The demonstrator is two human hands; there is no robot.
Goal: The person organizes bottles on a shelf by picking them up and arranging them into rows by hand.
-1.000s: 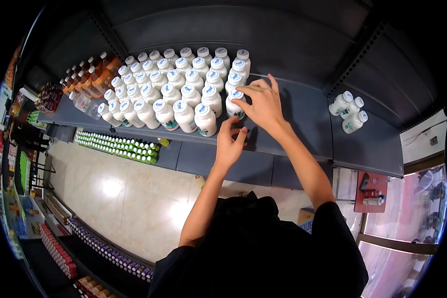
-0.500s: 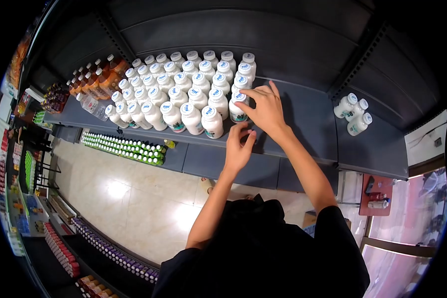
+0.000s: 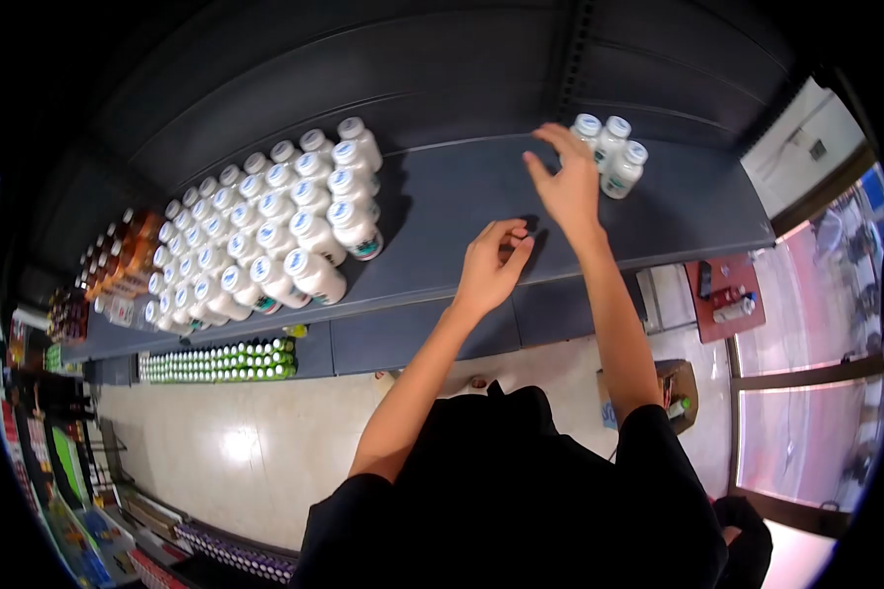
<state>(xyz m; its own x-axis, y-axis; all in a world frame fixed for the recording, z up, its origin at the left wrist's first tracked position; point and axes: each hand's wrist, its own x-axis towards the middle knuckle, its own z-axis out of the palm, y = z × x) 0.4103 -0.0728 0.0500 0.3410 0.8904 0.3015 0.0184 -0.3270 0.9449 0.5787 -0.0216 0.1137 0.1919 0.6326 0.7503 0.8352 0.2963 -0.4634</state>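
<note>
Several white bottles with white and blue caps (image 3: 255,236) stand in close rows on the dark grey shelf (image 3: 452,196). A separate group of three white bottles (image 3: 622,170) stands farther right, near the back. My right hand (image 3: 568,187) is raised just left of that group, fingers apart and holding nothing; it partly covers the leftmost bottle. Over the shelf's front edge, my left hand (image 3: 494,260) has curled fingers with a gap to the thumb, and nothing shows in it.
Orange-brown bottles (image 3: 123,255) stand at the shelf's left end. Green bottles with white caps (image 3: 216,361) line a lower shelf. A red table (image 3: 725,319) holding small items and an open cardboard box (image 3: 690,378) are at the right.
My right hand has let go of the front bottle at the right end of the rows and moved right to the three bottles. My left hand has moved away from the rows. The view has shifted right.
</note>
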